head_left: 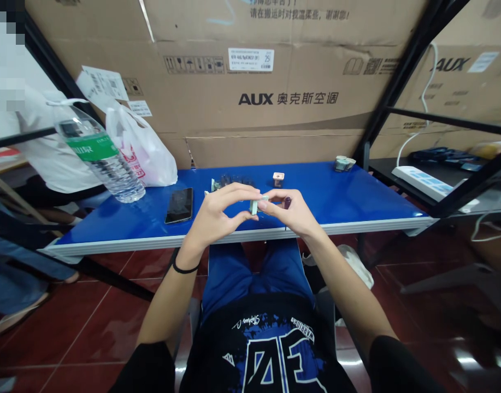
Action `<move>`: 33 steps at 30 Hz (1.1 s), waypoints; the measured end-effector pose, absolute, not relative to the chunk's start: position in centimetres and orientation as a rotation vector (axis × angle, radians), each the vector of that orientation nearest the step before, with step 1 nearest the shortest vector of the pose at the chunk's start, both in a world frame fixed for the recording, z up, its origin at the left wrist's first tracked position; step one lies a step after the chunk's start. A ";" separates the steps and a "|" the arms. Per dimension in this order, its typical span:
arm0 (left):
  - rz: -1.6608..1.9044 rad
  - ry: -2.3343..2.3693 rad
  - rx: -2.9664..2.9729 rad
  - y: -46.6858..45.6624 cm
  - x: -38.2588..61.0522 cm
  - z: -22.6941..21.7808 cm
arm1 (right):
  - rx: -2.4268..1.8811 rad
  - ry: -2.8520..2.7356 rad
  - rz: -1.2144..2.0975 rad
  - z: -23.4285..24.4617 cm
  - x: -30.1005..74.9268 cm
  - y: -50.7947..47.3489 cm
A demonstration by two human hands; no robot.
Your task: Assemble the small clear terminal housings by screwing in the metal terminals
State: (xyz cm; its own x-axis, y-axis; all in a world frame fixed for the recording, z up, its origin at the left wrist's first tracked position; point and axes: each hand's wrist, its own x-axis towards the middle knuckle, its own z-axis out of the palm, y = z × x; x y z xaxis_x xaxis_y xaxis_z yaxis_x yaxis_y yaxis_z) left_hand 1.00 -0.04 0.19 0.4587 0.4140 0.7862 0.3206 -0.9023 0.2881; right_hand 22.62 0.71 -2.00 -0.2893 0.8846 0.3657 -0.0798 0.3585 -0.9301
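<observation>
Blue table bears water bottle, phone. Left hand, right hand over table edge, fingertips nearly closed, both pinching small pale-green piece. Clear cluster lies behind, untouched; small cube beside it; bundle far right.

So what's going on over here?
A seated person pinches a small pale green folded piece between their left hand and right hand, just above a blue table. On the table lie a black smartphone, a small cube-shaped item and a folded pale green stack. A tilted plastic water bottle sits beside a white plastic bag. Another person in a white top is off to the left.
</observation>
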 end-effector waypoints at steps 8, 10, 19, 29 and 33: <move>1.388 0.727 2.633 -0.3 0.8 0.3 | -0.770 -1.596 1.094 -2.7 22.3 0.9; 1.416 0.761 2.626 0.0 0.3 0.5 | -0.791 -1.634 1.036 -2.9 22.7 1.4; 1.549 1.106 2.216 2.3 -3.8 0.2 | -1.399 -2.037 0.563 -1.7 23.2 13.4; 1.500 1.076 2.216 2.5 -3.5 0.1 | -1.437 -2.174 0.467 -3.9 20.9 15.3; 1.492 1.076 2.216 2.9 -3.3 -0.3 | -1.264 -2.099 0.507 -4.2 22.3 14.1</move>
State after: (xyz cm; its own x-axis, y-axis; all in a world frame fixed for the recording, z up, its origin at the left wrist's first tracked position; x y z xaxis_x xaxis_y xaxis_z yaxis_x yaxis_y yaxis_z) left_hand -3.34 2.93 -0.31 0.1977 0.6993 0.6870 0.4309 -0.6915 0.5798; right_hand 22.31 14.13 -4.15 -0.3424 0.8847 0.3164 0.6425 0.4662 -0.6082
